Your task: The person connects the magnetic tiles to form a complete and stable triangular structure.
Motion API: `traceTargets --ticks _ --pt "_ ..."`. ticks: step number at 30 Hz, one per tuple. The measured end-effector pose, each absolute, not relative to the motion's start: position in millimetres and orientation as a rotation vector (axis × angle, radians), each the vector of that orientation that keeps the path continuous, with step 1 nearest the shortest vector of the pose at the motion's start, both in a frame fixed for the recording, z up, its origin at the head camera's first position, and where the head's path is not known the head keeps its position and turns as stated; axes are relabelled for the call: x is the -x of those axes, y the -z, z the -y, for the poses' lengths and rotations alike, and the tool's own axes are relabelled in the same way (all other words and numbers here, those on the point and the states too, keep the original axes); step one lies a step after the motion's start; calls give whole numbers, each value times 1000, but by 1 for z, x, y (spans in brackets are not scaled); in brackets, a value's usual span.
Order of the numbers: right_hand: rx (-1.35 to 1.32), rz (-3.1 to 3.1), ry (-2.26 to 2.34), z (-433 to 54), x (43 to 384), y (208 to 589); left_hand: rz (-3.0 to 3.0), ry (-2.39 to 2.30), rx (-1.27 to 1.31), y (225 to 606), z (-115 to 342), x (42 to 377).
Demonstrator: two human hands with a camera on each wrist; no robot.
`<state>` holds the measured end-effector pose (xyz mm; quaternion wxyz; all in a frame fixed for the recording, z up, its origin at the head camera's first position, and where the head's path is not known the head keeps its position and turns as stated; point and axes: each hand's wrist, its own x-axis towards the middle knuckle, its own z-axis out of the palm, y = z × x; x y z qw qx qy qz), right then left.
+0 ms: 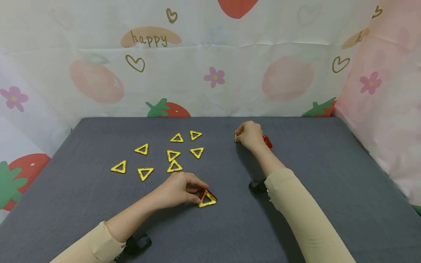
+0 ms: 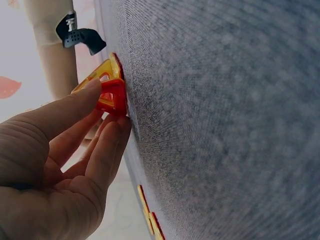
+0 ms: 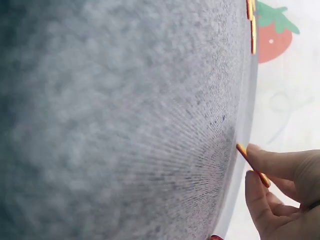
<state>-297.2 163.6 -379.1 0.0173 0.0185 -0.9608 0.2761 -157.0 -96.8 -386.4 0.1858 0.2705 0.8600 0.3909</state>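
Near the front middle of the table, my left hand [image 1: 179, 190] grips a small pyramid-like build [image 1: 207, 199] of triangular magnetic tiles between thumb and fingertips. In the left wrist view the build [image 2: 116, 97] shows yellow and red frames standing up from the cloth, partly hidden by the thumb. Farther back on the right, my right hand [image 1: 251, 135] pinches one yellow triangular tile [image 3: 253, 165] on edge between thumb and fingers. Just right of that hand lies a red tile [image 1: 268, 141], partly covered by the hand.
Several yellow triangular tiles lie flat to the left and back, among them one at far left [image 1: 120, 167], one [image 1: 145, 173] nearer the left hand and one [image 1: 196, 135] toward the back. The grey cloth-covered table [image 1: 329, 175] ends at a printed curtain [image 1: 243, 73].
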Motion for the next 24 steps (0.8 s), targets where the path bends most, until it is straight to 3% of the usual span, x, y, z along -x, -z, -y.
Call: traceTargets --ticks 24 --pt "-589 3052 -996 -170 276 382 -2428 -1093 -769 387 97 158"
